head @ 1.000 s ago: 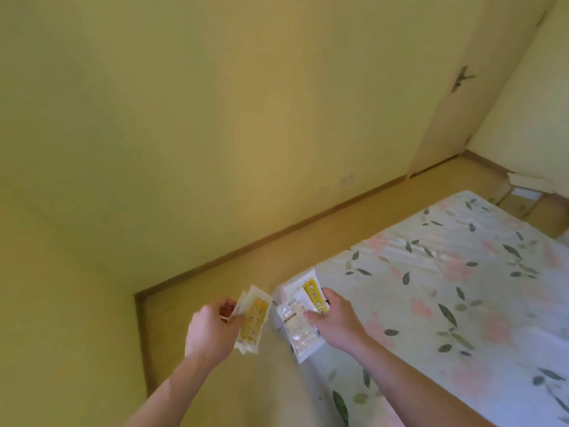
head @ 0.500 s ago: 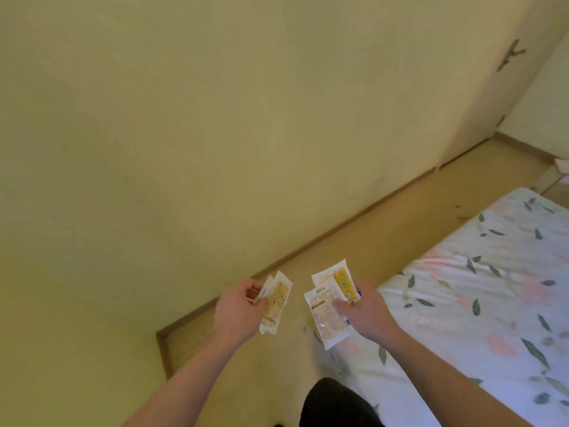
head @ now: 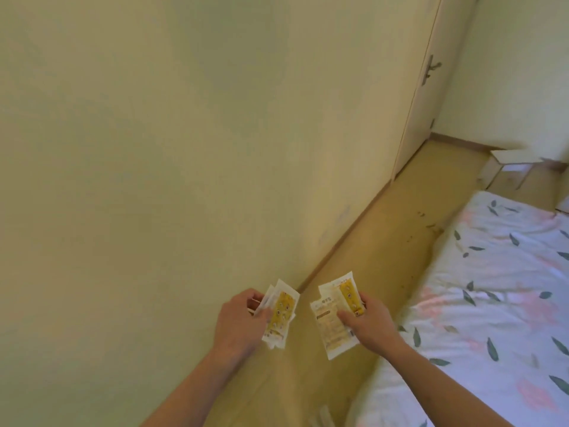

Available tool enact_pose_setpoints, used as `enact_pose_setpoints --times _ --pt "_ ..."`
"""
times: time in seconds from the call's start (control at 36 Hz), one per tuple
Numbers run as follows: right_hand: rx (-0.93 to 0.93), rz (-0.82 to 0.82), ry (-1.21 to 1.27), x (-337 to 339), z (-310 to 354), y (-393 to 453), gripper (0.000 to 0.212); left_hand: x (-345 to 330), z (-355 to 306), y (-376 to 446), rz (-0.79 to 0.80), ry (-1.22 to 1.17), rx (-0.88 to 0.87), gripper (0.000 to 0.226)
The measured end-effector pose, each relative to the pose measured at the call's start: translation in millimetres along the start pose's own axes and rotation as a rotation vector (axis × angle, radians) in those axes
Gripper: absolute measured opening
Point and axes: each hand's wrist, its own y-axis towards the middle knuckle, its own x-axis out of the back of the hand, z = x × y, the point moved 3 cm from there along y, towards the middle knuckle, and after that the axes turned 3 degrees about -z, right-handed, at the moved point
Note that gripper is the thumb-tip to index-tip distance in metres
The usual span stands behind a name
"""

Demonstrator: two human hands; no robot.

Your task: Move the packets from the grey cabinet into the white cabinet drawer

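Left hand (head: 243, 322) gripping white-and-yellow packets (head: 278, 315), right hand (head: 368, 318) pinching two more (head: 334, 318) — printed, flat

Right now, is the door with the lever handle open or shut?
Shut, as far as shows: the door lies flush with the wall, its lever handle level, with no gap along its edge.

home bedroom, floral mattress (head: 492, 288), door (head: 431, 87)
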Motion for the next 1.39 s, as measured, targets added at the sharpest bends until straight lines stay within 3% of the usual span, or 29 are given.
enact_pose_setpoints --times 0.44,0.67,0.97,1.39 --pt "-0.131 -0.311 0.106 41 59 181 0.021 -52 -88 264 0.230 -0.005 -0.229 0.007" --pt "-0.248 -0.488 0.211 85 58 219 0.021 -108 -172 343 0.425 0.064 -0.370 0.002" --pt "-0.353 -0.722 0.286 216 18 300 0.024 -240 -328 434 0.565 0.078 -0.561 0.013" --pt "-0.324 -0.663 0.256 429 14 493 0.026 -350 -526 561 0.526 0.001 -0.509 0.006"
